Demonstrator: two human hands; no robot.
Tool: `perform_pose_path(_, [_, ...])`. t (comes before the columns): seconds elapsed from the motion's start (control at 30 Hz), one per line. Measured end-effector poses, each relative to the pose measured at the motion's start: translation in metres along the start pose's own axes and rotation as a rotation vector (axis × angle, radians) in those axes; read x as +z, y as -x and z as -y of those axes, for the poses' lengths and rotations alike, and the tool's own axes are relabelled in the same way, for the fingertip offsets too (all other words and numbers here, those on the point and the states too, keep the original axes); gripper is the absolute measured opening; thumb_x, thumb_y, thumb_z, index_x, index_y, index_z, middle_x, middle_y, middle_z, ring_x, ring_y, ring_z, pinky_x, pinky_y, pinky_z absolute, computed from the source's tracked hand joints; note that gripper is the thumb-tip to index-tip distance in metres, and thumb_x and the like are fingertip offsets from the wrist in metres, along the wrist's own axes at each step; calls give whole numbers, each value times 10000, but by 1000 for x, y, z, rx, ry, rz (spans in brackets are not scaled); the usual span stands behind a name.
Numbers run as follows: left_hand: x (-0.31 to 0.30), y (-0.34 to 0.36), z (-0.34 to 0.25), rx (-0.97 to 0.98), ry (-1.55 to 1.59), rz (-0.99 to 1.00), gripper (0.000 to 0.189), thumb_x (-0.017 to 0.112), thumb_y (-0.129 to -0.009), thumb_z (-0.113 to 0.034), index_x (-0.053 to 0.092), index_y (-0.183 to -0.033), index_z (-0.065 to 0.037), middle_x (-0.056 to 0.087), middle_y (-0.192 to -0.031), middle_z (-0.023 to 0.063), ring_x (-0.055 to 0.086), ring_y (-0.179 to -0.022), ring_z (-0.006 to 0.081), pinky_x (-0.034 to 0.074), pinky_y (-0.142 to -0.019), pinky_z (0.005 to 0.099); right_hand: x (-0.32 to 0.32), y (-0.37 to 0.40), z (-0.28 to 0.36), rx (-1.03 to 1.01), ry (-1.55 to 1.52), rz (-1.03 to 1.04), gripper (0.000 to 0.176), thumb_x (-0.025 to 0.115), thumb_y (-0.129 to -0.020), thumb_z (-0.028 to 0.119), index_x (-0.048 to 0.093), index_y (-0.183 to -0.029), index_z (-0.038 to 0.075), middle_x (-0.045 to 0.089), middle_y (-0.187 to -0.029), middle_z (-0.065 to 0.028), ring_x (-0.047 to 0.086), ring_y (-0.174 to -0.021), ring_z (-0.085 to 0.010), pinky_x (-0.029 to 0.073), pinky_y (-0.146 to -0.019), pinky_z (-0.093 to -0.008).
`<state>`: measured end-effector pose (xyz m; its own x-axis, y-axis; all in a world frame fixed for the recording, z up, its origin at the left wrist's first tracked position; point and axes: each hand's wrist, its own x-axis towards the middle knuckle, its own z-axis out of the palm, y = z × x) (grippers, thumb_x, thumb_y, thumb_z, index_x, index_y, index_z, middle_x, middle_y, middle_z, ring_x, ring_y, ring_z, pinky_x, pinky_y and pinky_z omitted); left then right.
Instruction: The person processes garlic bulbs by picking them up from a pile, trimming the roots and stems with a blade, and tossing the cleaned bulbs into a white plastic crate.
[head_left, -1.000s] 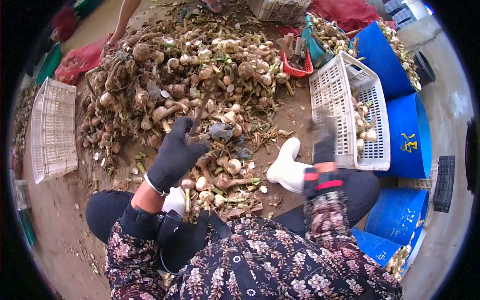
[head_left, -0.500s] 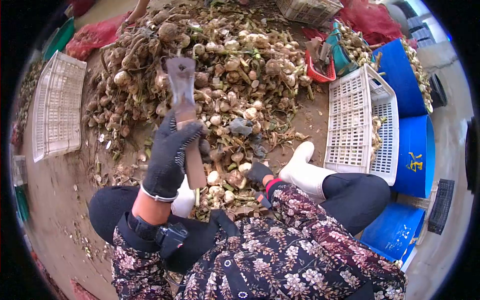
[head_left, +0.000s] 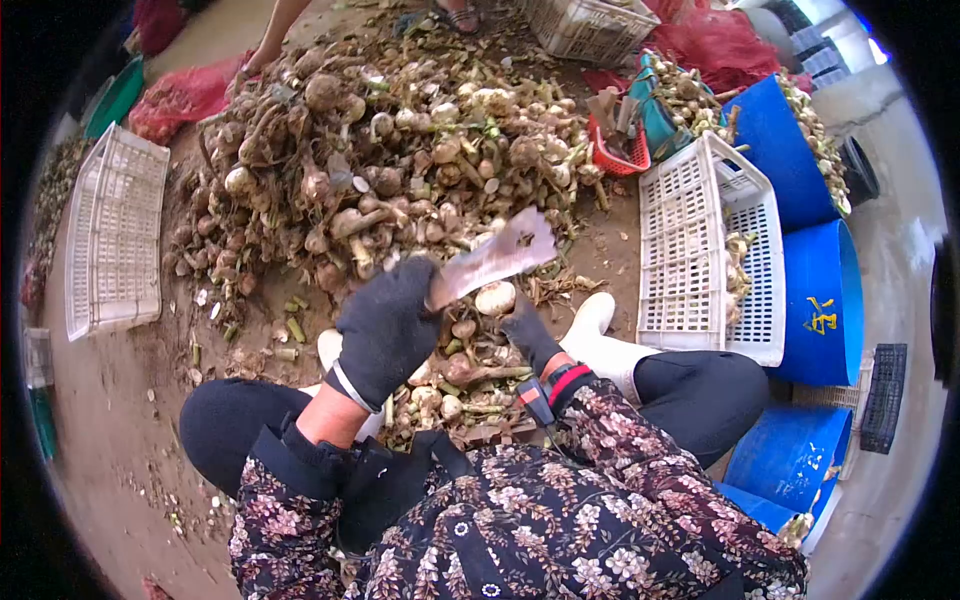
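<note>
Knife (head_left: 498, 258) clenched in left fingers (head_left: 424, 272), close beside bulb (head_left: 495, 298) pinched in right fingers (head_left: 518, 320), probably for steadiness within reach.

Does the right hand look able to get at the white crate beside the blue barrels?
Probably yes. The white boot lies between the right hand and the white crate, but the way above looks free. The hand seems to hold a pale bulb, though.
</note>
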<state>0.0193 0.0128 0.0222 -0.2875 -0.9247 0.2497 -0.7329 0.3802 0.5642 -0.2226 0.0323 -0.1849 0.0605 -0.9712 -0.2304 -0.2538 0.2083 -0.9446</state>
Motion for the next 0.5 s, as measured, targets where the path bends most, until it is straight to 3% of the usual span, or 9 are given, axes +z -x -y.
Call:
perform_pose_path(0.1, [7, 5, -8, 64, 8, 96, 218, 667, -738, -198, 566, -909, -107, 616, -762, 146, 623, -702, 364, 478, -600, 459, -17, 0, 34, -209, 301, -56, 539, 704, -682, 147, 519, -1172, 20, 616, -1096, -131, 585, -1022, -235, 465, -897, -344])
perform_pose_path(0.13, [8, 8, -10, 71, 20, 140, 212, 665, -737, -201, 570, -903, -109, 620, -764, 143, 625, -705, 360, 477, -599, 460, -22, 3, 50, -77, 92, 57, 548, 736, -712, 213, 516, -1176, 24, 600, -1112, -138, 580, -1028, -256, 466, -897, -366])
perform_pose_path(0.17, [6, 10, -15, 80, 35, 184, 207, 663, -736, -204, 575, -898, -110, 623, -766, 141, 628, -707, 356, 476, -598, 461, -26, 12, 66, -223, 225, 13, 522, 743, -739, 249, 525, -1155, 22, 600, -1090, -141, 584, -1005, -257, 472, -883, -377])
perform_pose_path(0.23, [9, 13, -21, 107, 39, 228, 207, 664, -730, -206, 573, -891, -114, 625, -769, 138, 637, -717, 344, 478, -593, 459, -35, 26, 80, -171, 238, 101, 487, 723, -762, 231, 520, -1148, 14, 591, -1082, -144, 583, -998, -261, 473, -880, -377])
perform_pose_path(0.27, [10, 14, -23, 128, 28, 252, 198, 658, -733, -211, 569, -879, -111, 622, -758, 136, 636, -712, 342, 476, -585, 458, -29, 37, 111, -184, 375, -99, 440, 705, -779, 205, 536, -1131, 4, 600, -1123, -132, 575, -1057, -268, 463, -915, -381])
perform_pose_path(0.3, [11, 16, -26, 146, 16, 277, 190, 652, -737, -216, 565, -867, -109, 618, -748, 135, 635, -706, 341, 473, -577, 458, -38, 33, 103, 100, -221, 169, 441, 705, -780, 216, 527, -1109, -17, 547, -1215, -187, 567, -1079, -275, 480, -895, -403])
perform_pose_path(0.43, [13, 20, -37, 194, -4, 271, 179, 636, -751, -232, 554, -841, -101, 618, -750, 134, 631, -691, 339, 467, -564, 456, -32, 35, 44, 68, -207, 287, 601, 644, -838, 184, 364, -1320, -40, 422, -1320, -287, 557, -1105, -269, 515, -858, -415])
perform_pose_path(0.47, [13, 20, -37, 192, -40, 290, 189, 633, -749, -243, 547, -838, -100, 616, -751, 134, 629, -686, 339, 464, -560, 456, -36, 35, 20, 40, -202, 309, 584, 595, -887, 200, 325, -1371, 15, 405, -1366, -189, 491, -1187, -242, 439, -961, -388])
perform_pose_path(0.5, [14, 20, -37, 190, -75, 310, 199, 631, -748, -253, 541, -835, -99, 614, -752, 134, 627, -681, 339, 461, -556, 455, -31, 37, 49, 13, -196, 332, 570, 546, -936, 216, 285, -1421, 70, 389, -1413, -91, 424, -1269, -214, 363, -1064, -361])
